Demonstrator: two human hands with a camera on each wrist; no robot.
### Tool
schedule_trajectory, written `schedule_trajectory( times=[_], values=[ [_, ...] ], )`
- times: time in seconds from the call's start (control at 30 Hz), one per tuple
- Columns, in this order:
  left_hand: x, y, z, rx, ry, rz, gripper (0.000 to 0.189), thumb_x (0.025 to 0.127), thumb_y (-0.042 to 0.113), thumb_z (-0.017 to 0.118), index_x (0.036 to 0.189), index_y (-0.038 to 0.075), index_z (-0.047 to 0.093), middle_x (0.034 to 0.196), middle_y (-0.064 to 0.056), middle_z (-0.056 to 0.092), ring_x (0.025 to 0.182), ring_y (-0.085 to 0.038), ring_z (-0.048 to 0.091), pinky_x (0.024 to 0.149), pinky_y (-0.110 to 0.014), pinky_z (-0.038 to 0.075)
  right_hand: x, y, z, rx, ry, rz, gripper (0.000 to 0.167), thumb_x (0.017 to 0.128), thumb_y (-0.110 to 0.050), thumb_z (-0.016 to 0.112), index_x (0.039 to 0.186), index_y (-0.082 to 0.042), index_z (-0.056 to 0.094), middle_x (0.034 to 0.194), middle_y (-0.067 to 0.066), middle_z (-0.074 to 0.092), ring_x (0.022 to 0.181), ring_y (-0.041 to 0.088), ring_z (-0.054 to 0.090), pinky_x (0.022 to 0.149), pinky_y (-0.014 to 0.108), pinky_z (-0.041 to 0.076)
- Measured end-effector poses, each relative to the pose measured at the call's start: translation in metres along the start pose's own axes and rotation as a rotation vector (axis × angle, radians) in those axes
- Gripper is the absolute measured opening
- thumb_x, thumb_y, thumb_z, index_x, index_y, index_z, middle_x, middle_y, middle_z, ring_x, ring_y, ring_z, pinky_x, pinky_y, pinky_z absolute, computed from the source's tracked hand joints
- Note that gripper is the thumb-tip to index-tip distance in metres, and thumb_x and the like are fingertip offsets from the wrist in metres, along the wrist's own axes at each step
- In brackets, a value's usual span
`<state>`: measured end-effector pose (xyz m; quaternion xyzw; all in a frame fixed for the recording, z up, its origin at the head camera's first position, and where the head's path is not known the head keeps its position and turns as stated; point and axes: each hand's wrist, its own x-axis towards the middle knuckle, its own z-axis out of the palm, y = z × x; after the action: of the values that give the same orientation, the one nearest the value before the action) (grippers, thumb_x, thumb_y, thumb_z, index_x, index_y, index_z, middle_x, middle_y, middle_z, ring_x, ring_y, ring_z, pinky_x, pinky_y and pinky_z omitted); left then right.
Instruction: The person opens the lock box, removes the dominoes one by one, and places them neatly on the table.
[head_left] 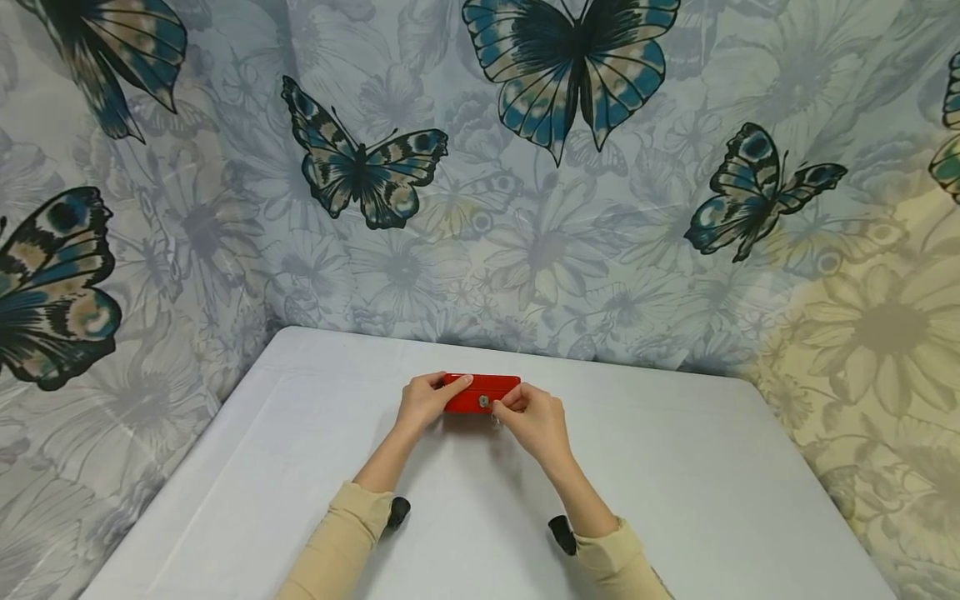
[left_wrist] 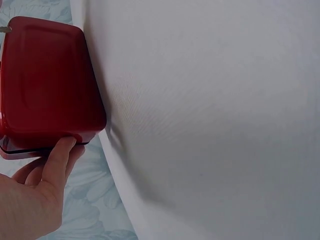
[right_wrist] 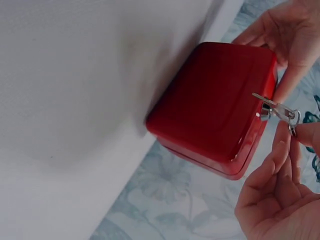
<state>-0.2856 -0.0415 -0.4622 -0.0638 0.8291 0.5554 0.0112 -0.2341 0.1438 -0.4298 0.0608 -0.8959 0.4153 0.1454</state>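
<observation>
A small red metal cash box (head_left: 480,393) is in front of me, its lock (head_left: 483,402) on the side facing me. My left hand (head_left: 426,403) grips the box's left end, thumb over the top front, other fingers behind and beneath. In the left wrist view that hand (left_wrist: 42,192) holds the end of the box (left_wrist: 52,85). My right hand (head_left: 535,421) is at the lock. Seen from the right wrist, this hand (right_wrist: 277,192) pinches a small ring of keys (right_wrist: 284,111) between thumb and fingertips. One key lies at the lock cylinder (right_wrist: 265,111), another hangs beside it.
A white cloth-covered table (head_left: 675,467) spreads under both arms. Patterned fabric with butterflies (head_left: 367,167) and flowers hangs behind it and along the sides. A black wrist device (head_left: 562,533) shows below the right forearm, and another (head_left: 399,512) by the left cuff.
</observation>
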Motion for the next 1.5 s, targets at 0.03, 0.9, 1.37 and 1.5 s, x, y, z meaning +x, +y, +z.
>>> schedule_trajectory(
  times=[0.03,0.9,1.37,1.5],
  values=[
    [0.0,0.0,0.0,0.001,-0.002,-0.001,0.075,0.082,0.055,0.071,0.134,0.002,0.058,0.133,-0.015,0.059,0.123,-0.033,0.054,0.099,-0.048,0.047,0.0,-0.001,0.0,-0.006,0.001,-0.004,0.014,0.082,-0.018,0.075,0.073,-0.011,0.065,0.062,-0.006,0.063,0.055,0.01,0.057,0.053,0.028,0.051],
    [0.002,0.0,-0.003,0.02,-0.013,-0.004,0.077,0.082,0.056,0.071,0.134,0.001,0.058,0.132,-0.016,0.059,0.121,-0.032,0.056,0.097,-0.046,0.05,0.011,-0.002,0.014,0.057,-0.066,-0.027,0.02,0.086,-0.023,0.076,0.078,-0.011,0.064,0.071,-0.002,0.066,0.065,0.012,0.062,0.057,0.026,0.053],
    [0.004,-0.002,-0.002,0.005,-0.025,-0.003,0.075,0.081,0.057,0.071,0.132,0.003,0.06,0.131,-0.015,0.06,0.12,-0.033,0.056,0.096,-0.048,0.05,0.008,0.02,0.016,-0.025,-0.026,-0.308,0.026,0.08,-0.022,0.082,0.101,-0.012,0.07,0.096,-0.002,0.068,0.089,0.016,0.053,0.071,0.031,0.053],
    [0.003,-0.002,-0.002,0.009,-0.023,-0.01,0.074,0.082,0.056,0.071,0.133,0.004,0.059,0.132,-0.015,0.059,0.121,-0.033,0.055,0.096,-0.049,0.049,0.007,0.025,0.014,-0.04,-0.049,-0.366,0.032,0.079,-0.02,0.083,0.108,-0.012,0.071,0.11,-0.001,0.066,0.1,0.018,0.051,0.077,0.035,0.054]
  ],
)
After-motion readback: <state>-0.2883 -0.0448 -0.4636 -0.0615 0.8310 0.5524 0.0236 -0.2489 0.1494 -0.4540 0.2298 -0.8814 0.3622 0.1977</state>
